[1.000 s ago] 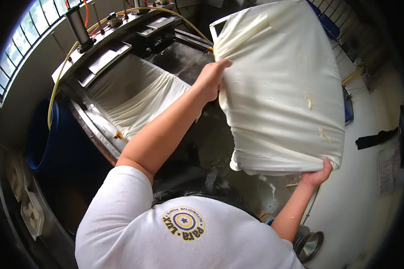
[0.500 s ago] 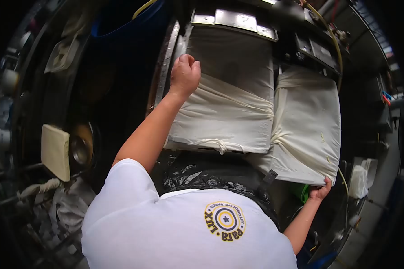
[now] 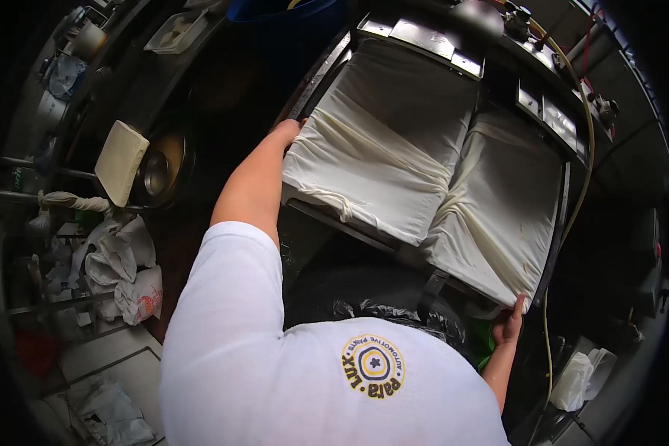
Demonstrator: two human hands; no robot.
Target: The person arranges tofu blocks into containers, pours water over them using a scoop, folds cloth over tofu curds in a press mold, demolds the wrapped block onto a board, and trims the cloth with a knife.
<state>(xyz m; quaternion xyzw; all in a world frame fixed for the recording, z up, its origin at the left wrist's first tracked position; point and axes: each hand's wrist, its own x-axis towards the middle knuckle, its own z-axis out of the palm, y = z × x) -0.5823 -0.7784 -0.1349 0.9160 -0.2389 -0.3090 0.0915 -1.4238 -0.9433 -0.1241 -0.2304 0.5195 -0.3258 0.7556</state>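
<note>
Two flat slabs wrapped in wet white cloth lie side by side: the left wrapped slab [image 3: 372,141] and the right wrapped slab [image 3: 505,201]. Twisted folds of cloth run across both. My left hand [image 3: 286,132] is at the outer left edge of the left slab, beside a dark metal rail; its fingers are mostly hidden there. At the near right corner of the other slab, my right hand [image 3: 508,325] is closed on the corner, thumb on top, with the remaining fingers out of sight beneath.
Metal plates [image 3: 424,37] border the slabs' far end. A yellowish hose [image 3: 589,149] runs down the right side. To the left are a pale block [image 3: 121,162], a round metal pan [image 3: 157,174] and white bags [image 3: 130,260]. A blue tub [image 3: 275,10] stands at the back.
My left hand has come down from above the left slab to its outer edge. My right hand stays at the right slab's corner. The whole view has turned and shifted.
</note>
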